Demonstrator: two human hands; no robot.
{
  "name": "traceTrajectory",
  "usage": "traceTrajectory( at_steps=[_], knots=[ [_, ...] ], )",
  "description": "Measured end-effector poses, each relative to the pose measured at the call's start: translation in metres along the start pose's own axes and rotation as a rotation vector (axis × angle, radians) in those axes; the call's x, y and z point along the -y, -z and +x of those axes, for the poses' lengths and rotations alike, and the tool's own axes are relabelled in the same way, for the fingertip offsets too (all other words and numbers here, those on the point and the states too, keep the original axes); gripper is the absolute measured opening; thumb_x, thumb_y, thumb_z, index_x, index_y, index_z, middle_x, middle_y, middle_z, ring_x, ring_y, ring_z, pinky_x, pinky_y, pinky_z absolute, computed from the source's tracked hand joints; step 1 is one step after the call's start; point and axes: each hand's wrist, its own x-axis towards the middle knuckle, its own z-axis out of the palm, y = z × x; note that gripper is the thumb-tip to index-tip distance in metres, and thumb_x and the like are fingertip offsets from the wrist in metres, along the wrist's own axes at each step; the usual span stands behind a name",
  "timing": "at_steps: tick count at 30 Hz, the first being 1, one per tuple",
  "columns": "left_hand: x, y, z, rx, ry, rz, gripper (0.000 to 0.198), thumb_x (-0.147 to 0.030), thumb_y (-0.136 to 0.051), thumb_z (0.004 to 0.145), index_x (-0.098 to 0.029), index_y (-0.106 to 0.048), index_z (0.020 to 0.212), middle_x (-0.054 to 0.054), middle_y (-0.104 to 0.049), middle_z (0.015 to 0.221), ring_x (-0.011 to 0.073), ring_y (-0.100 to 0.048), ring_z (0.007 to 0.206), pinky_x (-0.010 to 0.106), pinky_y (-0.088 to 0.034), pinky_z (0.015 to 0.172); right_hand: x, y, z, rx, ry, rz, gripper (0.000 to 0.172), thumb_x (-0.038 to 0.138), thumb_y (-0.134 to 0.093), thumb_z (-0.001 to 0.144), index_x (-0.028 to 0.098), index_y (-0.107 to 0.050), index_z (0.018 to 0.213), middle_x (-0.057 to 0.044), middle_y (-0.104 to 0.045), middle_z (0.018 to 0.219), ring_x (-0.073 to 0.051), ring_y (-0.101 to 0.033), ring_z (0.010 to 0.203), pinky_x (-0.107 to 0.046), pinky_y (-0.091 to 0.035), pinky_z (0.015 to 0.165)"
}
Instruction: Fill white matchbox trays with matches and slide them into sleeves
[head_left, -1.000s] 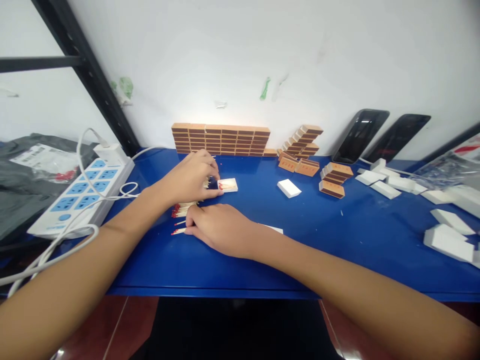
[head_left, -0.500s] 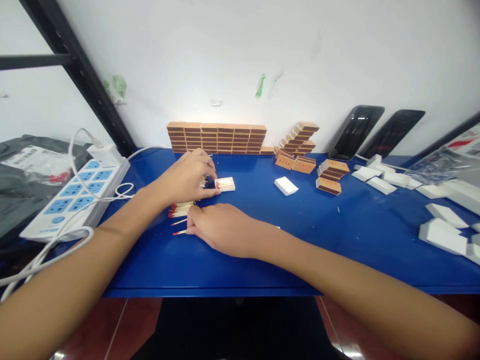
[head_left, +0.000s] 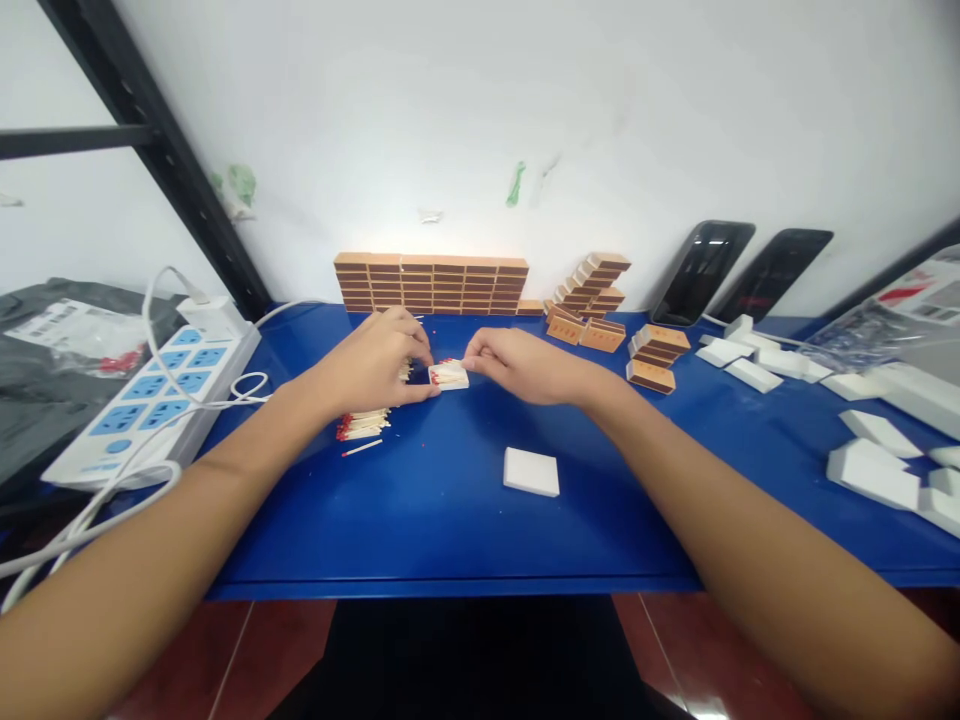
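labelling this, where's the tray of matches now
In the head view, the tray is just left of centre, between the left hand and right hand, below the long matchbox stack.

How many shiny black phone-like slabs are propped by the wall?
2. One glossy black rounded slab leans against the white wall, right of the stacked orange-and-brown cardboard matchboxes; the other slab leans just right of it. Neither is hidden.

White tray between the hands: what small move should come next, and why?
Probably the right hand should press the matches level in the tray: their red heads look uneven, that hand's fingertips are at the tray's right end, and the left hand is at the other.
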Motion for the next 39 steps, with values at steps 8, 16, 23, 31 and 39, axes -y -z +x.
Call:
traceTrajectory(
  at_steps=[8,16,23,31,39],
  knots=[
    [-0.004,-0.001,0.0,-0.018,-0.013,-0.05,0.029,-0.05,-0.08,0.09,-0.022,-0.084,0.098,0.01,-0.077,0.116,0.0319,-0.061,0.12,0.048,-0.047,0.104,-0.003,-0.017,0.006,0.047,0.022,-0.144,0.019,0.028,-0.051,0.111,0.017,-0.067,0.109,-0.008,-0.075,0.1,-0.018,-0.061,0.083,-0.028,-0.037,0.073],
    [-0.005,0.001,0.0,-0.002,-0.025,-0.036,0.031,-0.05,-0.079,0.092,-0.021,-0.084,0.1,0.01,-0.077,0.118,0.0319,-0.061,0.122,0.048,-0.047,0.106,0.006,-0.02,0.003,0.013,-0.017,-0.243,0.018,0.025,-0.051,0.11,0.019,-0.068,0.107,-0.008,-0.075,0.1,-0.021,-0.063,0.086,-0.029,-0.033,0.07],
    [-0.002,-0.001,0.0,-0.009,-0.018,-0.03,0.035,-0.054,-0.079,0.091,-0.021,-0.084,0.102,0.01,-0.076,0.118,0.0315,-0.06,0.121,0.047,-0.047,0.106,0.007,-0.023,0.004,-0.038,-0.033,-0.18,0.017,0.027,-0.057,0.107,0.02,-0.072,0.108,-0.004,-0.072,0.089,-0.017,-0.058,0.074,-0.028,-0.031,0.068],
    [0.001,0.001,0.001,0.009,-0.001,-0.003,0.021,-0.038,-0.079,0.087,-0.021,-0.083,0.097,0.012,-0.076,0.116,0.0317,-0.061,0.115,0.047,-0.048,0.101,0.049,-0.045,-0.014,-0.224,0.269,-0.141,0.011,0.024,-0.063,0.101,0.019,-0.072,0.105,-0.002,-0.074,0.086,-0.015,-0.057,0.07,-0.029,-0.032,0.069],
    [0.0,0.001,0.001,-0.017,0.006,-0.021,0.028,-0.051,-0.079,0.091,-0.023,-0.085,0.095,0.01,-0.076,0.114,0.0317,-0.06,0.115,0.048,-0.046,0.102,0.073,-0.08,-0.015,0.027,0.382,-0.141,0.026,0.029,-0.054,0.112,0.017,-0.074,0.123,-0.01,-0.081,0.108,-0.022,-0.071,0.093,-0.032,-0.043,0.078]
  ],
)
